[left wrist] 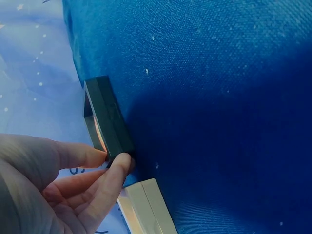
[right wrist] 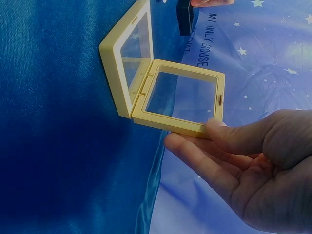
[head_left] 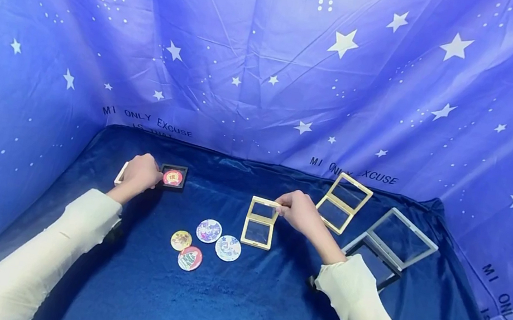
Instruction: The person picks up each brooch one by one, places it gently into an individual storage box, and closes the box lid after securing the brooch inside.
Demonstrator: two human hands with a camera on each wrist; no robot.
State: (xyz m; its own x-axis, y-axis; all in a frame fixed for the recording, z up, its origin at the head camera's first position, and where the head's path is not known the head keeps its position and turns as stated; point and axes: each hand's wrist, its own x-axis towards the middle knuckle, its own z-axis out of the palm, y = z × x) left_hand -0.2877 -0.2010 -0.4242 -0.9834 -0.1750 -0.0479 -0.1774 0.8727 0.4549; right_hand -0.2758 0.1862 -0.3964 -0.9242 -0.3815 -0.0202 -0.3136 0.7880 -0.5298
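In the head view, my left hand [head_left: 139,171] is at the left back, beside a small black case [left wrist: 111,117] holding a red round badge [head_left: 172,177]. My left thumb and fingers pinch the black case's near corner, as the left wrist view shows. A pale case [left wrist: 151,207] lies just beyond those fingers, mostly hidden from the head view. My right hand [head_left: 301,213] pinches the raised edge of a cream hinged display case [head_left: 260,221] between thumb and fingers. That case stands unfolded, with clear film windows in both halves and nothing visible inside.
Several round badges [head_left: 209,231] lie on the dark blue cloth [head_left: 136,298] left of the cream case. Rightward are another unfolded cream case [head_left: 343,201] and a larger grey one [head_left: 385,252], partly behind my right sleeve. A starry curtain [head_left: 256,41] rises behind.
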